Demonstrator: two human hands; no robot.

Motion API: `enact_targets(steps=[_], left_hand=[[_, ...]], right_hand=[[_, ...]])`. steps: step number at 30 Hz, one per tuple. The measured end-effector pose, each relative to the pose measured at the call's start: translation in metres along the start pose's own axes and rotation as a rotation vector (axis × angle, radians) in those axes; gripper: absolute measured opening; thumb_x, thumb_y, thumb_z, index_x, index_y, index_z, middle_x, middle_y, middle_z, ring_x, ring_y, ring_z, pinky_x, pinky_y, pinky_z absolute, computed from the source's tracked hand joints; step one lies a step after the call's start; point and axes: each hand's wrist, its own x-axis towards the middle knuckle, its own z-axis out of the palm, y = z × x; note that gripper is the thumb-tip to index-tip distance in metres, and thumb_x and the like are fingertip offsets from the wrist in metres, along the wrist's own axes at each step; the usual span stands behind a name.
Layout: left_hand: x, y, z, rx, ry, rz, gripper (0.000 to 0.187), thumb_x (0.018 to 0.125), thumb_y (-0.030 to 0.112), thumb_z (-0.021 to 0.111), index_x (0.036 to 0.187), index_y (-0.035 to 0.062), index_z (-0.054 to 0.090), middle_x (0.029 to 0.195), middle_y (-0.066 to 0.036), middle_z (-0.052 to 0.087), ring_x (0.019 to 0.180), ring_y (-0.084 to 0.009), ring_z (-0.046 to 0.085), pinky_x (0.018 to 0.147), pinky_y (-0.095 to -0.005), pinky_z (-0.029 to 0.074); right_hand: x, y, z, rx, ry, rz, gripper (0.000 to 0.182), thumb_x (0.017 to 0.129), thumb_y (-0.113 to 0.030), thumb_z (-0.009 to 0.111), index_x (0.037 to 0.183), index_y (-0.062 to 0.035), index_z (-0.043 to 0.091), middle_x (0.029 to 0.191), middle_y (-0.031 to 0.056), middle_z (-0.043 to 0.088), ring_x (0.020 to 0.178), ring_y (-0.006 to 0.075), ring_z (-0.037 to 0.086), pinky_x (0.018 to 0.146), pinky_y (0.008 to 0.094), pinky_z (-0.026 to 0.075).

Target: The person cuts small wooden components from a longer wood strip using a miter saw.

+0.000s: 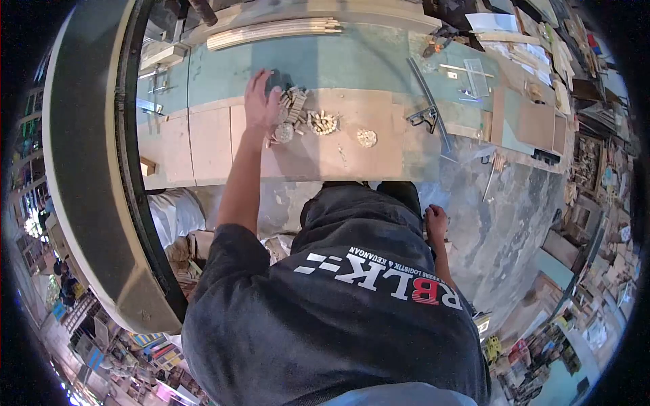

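My left hand (261, 103) reaches over the workbench with its thumb and fingers apart. Just right of it lies a heap of small grey-brown wooden pieces (294, 103), partly behind the hand. A round, clear-looking container (283, 132) sits below that heap, by my wrist. Further right are a pile of short, pale wooden pegs (322, 122) and a smaller round cluster of light pieces (366, 138). My right hand (437, 222) hangs low beside my body, away from the bench. Its fingers are curled in, and the inside of the hand is hidden.
Long wooden strips (274, 32) lie along the bench's far side. A metal bar with a black handle (430, 111) crosses the bench (352, 57) at right. Board offcuts (538, 125) are stacked beyond. A large pale-edged machine body (84, 149) stands close on my left.
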Motion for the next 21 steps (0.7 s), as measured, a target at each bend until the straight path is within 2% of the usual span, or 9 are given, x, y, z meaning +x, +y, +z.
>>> enact_targets(steps=[4,6,8,12,13,15,16,19,21], left_hand=[[0.022,-0.014,0.011,0.095,-0.146,0.089,0.054,0.096,0.032,0.055,0.137,-0.0015,0.055,0.146,-0.024,0.051,0.136,-0.0402,0.047,0.121,-0.0483,0.029],[0.016,-0.006,0.017,0.007,-0.284,0.146,0.055,0.097,0.035,0.054,0.139,-0.0005,0.055,0.145,-0.024,0.052,0.139,-0.0395,0.045,0.122,-0.0484,0.026],[0.009,0.000,0.022,-0.064,-0.356,0.134,0.054,0.097,0.035,0.053,0.139,0.0003,0.056,0.144,-0.025,0.053,0.139,-0.0396,0.046,0.123,-0.0468,0.027],[0.000,0.033,0.023,-0.052,-0.231,0.119,0.037,0.094,0.024,0.060,0.120,-0.0019,0.065,0.124,-0.024,0.064,0.117,-0.0429,0.060,0.106,-0.0457,0.047],[0.000,0.052,0.019,0.024,-0.150,0.110,0.028,0.092,0.019,0.062,0.111,-0.0019,0.066,0.115,-0.022,0.064,0.109,-0.0414,0.061,0.098,-0.0461,0.049],[0.001,0.070,0.022,0.115,0.026,0.124,0.013,0.088,0.009,0.064,0.096,-0.0012,0.065,0.104,-0.018,0.063,0.096,-0.0358,0.062,0.085,-0.0436,0.051],[0.004,0.074,0.028,0.133,0.118,0.143,0.007,0.086,0.004,0.065,0.091,-0.0005,0.063,0.101,-0.016,0.061,0.092,-0.0317,0.061,0.081,-0.0409,0.051],[0.014,0.155,0.029,-0.240,0.077,0.097,0.004,0.086,0.002,0.064,0.089,0.0002,0.063,0.101,-0.013,0.061,0.089,-0.0236,0.058,0.079,-0.0342,0.049],[0.021,0.222,0.028,-0.539,-0.084,0.135,0.003,0.087,0.002,0.064,0.089,0.0005,0.063,0.100,-0.011,0.060,0.089,-0.0215,0.057,0.080,-0.0327,0.048]], right_hand=[[-0.020,0.030,-0.013,-0.067,-0.327,0.224,0.035,0.093,-0.028,0.063,0.111,0.0015,0.070,0.081,0.0154,0.071,0.082,0.0234,0.071,0.076,0.0375,0.056],[-0.024,0.071,0.008,-0.350,-0.243,0.104,0.031,0.094,-0.027,0.065,0.103,0.0020,0.070,0.100,0.0187,0.073,0.091,0.0346,0.069,0.079,0.0449,0.053],[-0.028,0.083,0.018,-0.249,-0.200,0.087,0.031,0.094,-0.027,0.065,0.103,0.0019,0.070,0.099,0.0182,0.072,0.090,0.0334,0.069,0.078,0.0444,0.053],[-0.037,0.101,0.037,0.030,-0.127,-0.025,0.032,0.093,-0.029,0.067,0.102,0.0017,0.069,0.099,0.0168,0.069,0.086,0.0297,0.066,0.076,0.0429,0.052],[-0.034,0.109,0.034,0.095,-0.301,-0.109,0.030,0.094,-0.027,0.065,0.101,0.0019,0.069,0.096,0.0163,0.069,0.085,0.0293,0.065,0.076,0.0423,0.051],[-0.049,-0.020,-0.014,0.295,-0.381,0.634,0.025,0.091,-0.021,0.062,0.096,0.0022,0.069,0.088,0.0191,0.067,0.082,0.0327,0.064,0.074,0.0462,0.050],[-0.046,-0.017,-0.015,0.336,-0.341,0.642,0.025,0.091,-0.021,0.062,0.096,0.0022,0.069,0.088,0.0191,0.067,0.082,0.0327,0.064,0.074,0.0462,0.050],[-0.032,0.016,0.011,0.216,-0.391,0.475,0.033,0.088,-0.031,0.062,0.090,0.0003,0.071,0.079,0.0131,0.066,0.078,0.0247,0.067,0.074,0.0424,0.056],[-0.023,0.047,0.038,-0.272,-0.272,-0.007,0.036,0.083,-0.032,0.064,0.093,0.0018,0.069,0.088,0.0243,0.067,0.077,0.0381,0.065,0.071,0.0522,0.050]])
